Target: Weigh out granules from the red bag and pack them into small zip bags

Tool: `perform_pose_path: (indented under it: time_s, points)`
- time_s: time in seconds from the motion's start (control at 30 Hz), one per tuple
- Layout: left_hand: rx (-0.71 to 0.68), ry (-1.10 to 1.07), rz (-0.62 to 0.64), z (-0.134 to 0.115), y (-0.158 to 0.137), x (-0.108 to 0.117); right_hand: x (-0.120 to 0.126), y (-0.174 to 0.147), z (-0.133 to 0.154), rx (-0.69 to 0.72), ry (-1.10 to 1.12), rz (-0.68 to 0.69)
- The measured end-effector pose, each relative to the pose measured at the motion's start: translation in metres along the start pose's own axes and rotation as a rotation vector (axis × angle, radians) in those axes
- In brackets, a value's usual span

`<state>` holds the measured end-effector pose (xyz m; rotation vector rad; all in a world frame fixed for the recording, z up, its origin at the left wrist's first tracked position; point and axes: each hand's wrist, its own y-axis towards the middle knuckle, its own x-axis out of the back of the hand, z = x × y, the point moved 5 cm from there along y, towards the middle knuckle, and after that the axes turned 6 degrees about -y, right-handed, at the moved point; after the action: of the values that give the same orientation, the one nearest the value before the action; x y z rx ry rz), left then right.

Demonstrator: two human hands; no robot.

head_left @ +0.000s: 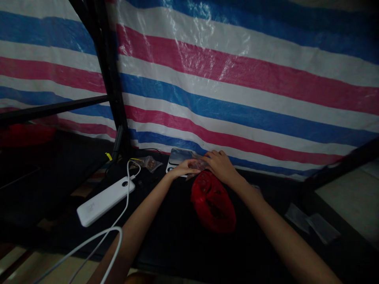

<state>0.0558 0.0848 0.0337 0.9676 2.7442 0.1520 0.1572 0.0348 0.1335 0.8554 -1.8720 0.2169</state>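
1. The bag (198,164), clear with something inside, is held between the two hands, just beyond the near end of the scale's (179,156) right side; whether the scale is touched by it cannot be told.
2. The bag's left side is gripped by the left hand (187,168), thumb and fingers slightly parted around the film. Its right side is held under the curled fingers of the right hand (219,163); the right thumb is mostly hidden, and how firmly it is pinched cannot be told.
3. The bag is touched by both hands, so neither is nearer. Its long axis is blurred by folds and dimness.
4. The near side is taken up by the red basket (227,221), set between the forearms with its long axis running away from the body and slightly left.
5. The far side is closed off by the striped sheet (237,94).
6. Filled bags (150,163) are seen left of the scale, with the power bank (97,206) and its cable (128,199) nearer; flat packets (324,228) are laid well apart, to the right.
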Motion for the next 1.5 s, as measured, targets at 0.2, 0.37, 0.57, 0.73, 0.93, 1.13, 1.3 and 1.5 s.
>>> perform_pose_path:
  time_s: [0.2, 0.37, 0.57, 0.73, 0.93, 1.13, 1.3, 1.5]
  points:
    - [-0.008, 0.006, -0.007, 0.007, 0.0, 0.001, 0.012, 0.001, 0.011, 0.074, -0.168, -0.047]
    - [-0.074, 0.211, -0.129, -0.007, -0.004, 0.022, 0.027, -0.025, 0.006, -0.01, -0.085, -0.143]
    - [-0.212, 0.72, -0.396, -0.041, 0.008, 0.072, -0.005, -0.075, 0.03, 0.037, 0.297, 0.026]
    - [0.013, 1.138, -0.246, -0.018, 0.033, 0.091, -0.036, -0.103, 0.05, 0.03, 0.393, 0.111]
    - [0.011, 1.229, -0.257, -0.018, 0.021, 0.062, -0.041, -0.104, 0.059, -0.014, 0.473, 0.052]
    - [0.019, 0.822, -0.112, -0.037, -0.052, 0.02, -0.044, -0.103, 0.06, -0.066, 0.297, -0.011]
    - [0.171, 0.511, -0.324, -0.007, -0.111, -0.018, -0.046, -0.11, 0.049, -0.117, 0.233, -0.001]
    - [0.174, 0.302, -0.781, 0.055, -0.131, -0.095, -0.041, -0.107, 0.04, -0.173, 0.2, -0.01]
